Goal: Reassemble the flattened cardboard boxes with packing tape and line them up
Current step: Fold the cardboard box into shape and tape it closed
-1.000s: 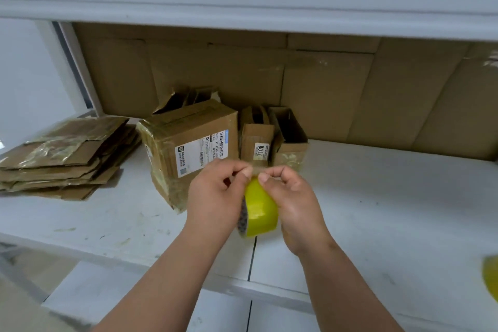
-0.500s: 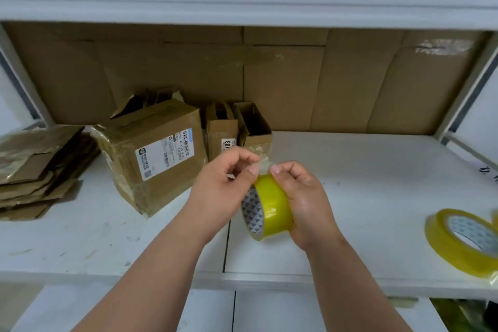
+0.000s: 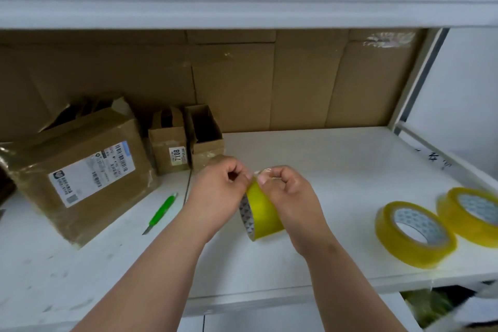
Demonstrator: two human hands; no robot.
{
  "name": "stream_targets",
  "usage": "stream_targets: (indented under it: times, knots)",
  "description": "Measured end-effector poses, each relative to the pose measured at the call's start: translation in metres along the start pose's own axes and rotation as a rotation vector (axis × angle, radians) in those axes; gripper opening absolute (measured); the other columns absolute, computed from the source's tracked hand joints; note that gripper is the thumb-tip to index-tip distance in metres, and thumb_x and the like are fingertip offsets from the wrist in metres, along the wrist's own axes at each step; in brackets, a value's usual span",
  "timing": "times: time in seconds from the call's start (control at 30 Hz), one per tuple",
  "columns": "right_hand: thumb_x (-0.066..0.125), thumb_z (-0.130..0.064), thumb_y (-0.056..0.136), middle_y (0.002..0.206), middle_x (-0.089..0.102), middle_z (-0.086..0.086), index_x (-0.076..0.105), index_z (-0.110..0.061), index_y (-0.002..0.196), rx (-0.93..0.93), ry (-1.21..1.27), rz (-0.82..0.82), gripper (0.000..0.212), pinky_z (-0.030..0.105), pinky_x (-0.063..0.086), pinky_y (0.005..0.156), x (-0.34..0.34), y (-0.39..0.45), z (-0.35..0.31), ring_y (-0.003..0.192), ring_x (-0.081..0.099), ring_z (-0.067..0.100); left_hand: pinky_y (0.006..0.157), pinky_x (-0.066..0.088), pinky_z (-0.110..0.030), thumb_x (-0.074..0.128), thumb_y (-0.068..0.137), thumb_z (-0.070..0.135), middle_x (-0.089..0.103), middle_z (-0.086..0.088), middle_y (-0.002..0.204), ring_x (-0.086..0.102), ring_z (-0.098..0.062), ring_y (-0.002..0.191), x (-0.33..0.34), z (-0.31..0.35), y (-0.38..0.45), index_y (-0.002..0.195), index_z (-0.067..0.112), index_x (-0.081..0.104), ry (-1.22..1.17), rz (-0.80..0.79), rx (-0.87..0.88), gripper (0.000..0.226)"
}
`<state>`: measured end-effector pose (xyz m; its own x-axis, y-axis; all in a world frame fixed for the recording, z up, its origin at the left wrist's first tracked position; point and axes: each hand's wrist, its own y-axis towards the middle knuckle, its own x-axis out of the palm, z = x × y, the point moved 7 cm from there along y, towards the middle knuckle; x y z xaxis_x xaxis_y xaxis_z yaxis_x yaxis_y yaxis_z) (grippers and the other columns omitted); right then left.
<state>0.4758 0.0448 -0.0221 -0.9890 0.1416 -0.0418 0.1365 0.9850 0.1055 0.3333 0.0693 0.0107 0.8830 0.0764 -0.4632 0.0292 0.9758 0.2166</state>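
You hold the roll of tape [image 3: 262, 214] on edge above the shelf [image 3: 336, 167], between both hands. Your left hand [image 3: 218, 194] has its fingers curled, thumb and fingertip pinching at the top of the roll, and your right hand [image 3: 292, 197] cups the roll from the other side while its thumb and forefinger pinch a small clear tab of tape lifted at the top edge. It looks as if you are freeing the tape's end. Keep the left hand steadying the roll, and peel the tab straight along the roll's width so it does not split into a narrow strip; pull slowly until the full width comes free.

The boxes wait to your left: a large labelled box [image 3: 80, 172] near the shelf's front, and two small open boxes [image 3: 168, 151] just behind it against the cardboard backing. A green knife [image 3: 161, 210] lies beside the large box, handy for cutting. Two more rolls of tape [image 3: 415, 234] lie flat at the right.
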Motion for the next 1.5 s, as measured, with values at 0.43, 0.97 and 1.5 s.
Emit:
stream_targets:
  times: [0.43, 0.97, 1.5]
  knots:
    - [0.064, -0.023, 0.091, 0.110, 0.059, -0.004, 0.015, -0.039, 0.153, -0.057, -0.505, 0.049, 0.080, 0.023, 0.045, 0.083, -0.116, 0.036, 0.011, 0.105, 0.059, 0.016, 0.087, 0.059, -0.045, 0.071, 0.089, 0.013, 0.075, 0.009, 0.079, 0.072, -0.014, 0.077, 0.123, 0.020, 0.036, 0.081, 0.027, 0.077, -0.403, -0.006, -0.206, 0.018]
    - [0.038, -0.004, 0.086, 0.138, 0.050, 0.007, 0.017, -0.028, 0.149, 0.335, -1.149, 0.112, 0.071, 0.047, 0.024, 0.106, -0.262, 0.085, 0.052, 0.128, 0.046, 0.030, 0.100, 0.033, -0.011, 0.063, 0.083, 0.005, 0.038, 0.014, 0.138, 0.038, -0.004, 0.130, 0.276, 0.056, 0.009, 0.125, 0.039, 0.061, 0.329, -0.870, 0.213, 0.054]
    - [0.072, -0.027, 0.078, 0.106, 0.058, -0.013, 0.067, -0.038, 0.104, 0.003, -0.724, -0.138, 0.029, 0.034, 0.045, 0.099, -0.229, 0.067, 0.032, 0.104, 0.056, 0.009, 0.080, 0.050, -0.021, 0.063, 0.049, 0.020, 0.055, 0.012, 0.111, 0.058, -0.010, 0.100, 0.243, 0.021, 0.035, 0.080, 0.049, 0.058, 0.341, -0.823, 0.140, 0.042]
